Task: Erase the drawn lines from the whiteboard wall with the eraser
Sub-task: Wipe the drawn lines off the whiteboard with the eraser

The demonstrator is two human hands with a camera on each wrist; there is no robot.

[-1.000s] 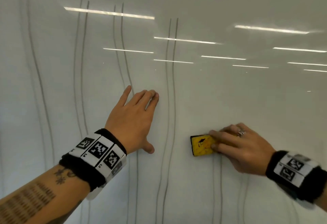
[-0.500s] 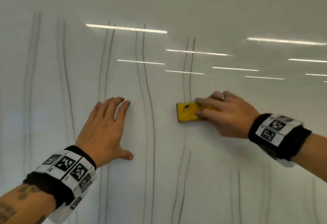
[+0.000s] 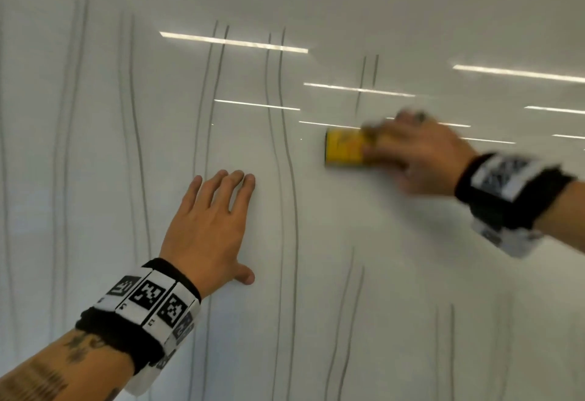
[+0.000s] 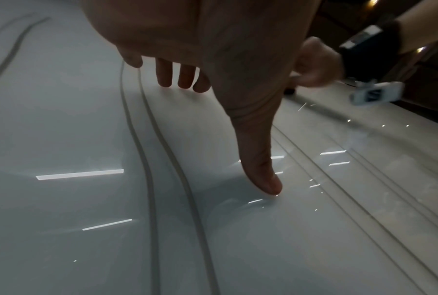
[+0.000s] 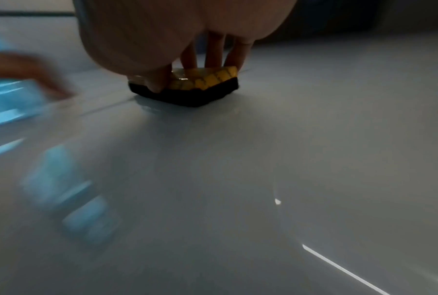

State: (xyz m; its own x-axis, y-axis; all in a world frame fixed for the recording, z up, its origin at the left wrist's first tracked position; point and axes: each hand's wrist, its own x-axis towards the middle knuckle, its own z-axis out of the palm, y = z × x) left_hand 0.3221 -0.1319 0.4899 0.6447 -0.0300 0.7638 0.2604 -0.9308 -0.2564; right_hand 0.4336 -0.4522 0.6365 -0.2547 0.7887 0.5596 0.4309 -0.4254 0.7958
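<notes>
Head: left hand (image 3: 207,236) flat on whiteboard wall (image 3: 411,274), fingers straight, between line pairs. Right hand (image 3: 418,156), blurred, grips yellow eraser (image 3: 343,151) against the wall; line pair (image 3: 367,74) ends just above it.
Left wrist: thumb (image 4: 260,163) spread, tip touching the wall, double lines (image 4: 147,151) beside it.
Right wrist: fingers (image 5: 212,51) and thumb pinch eraser, black felt down on the wall.

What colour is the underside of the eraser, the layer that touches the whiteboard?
Black, under a yellow top. The eraser shows this best in the right wrist view.
</notes>
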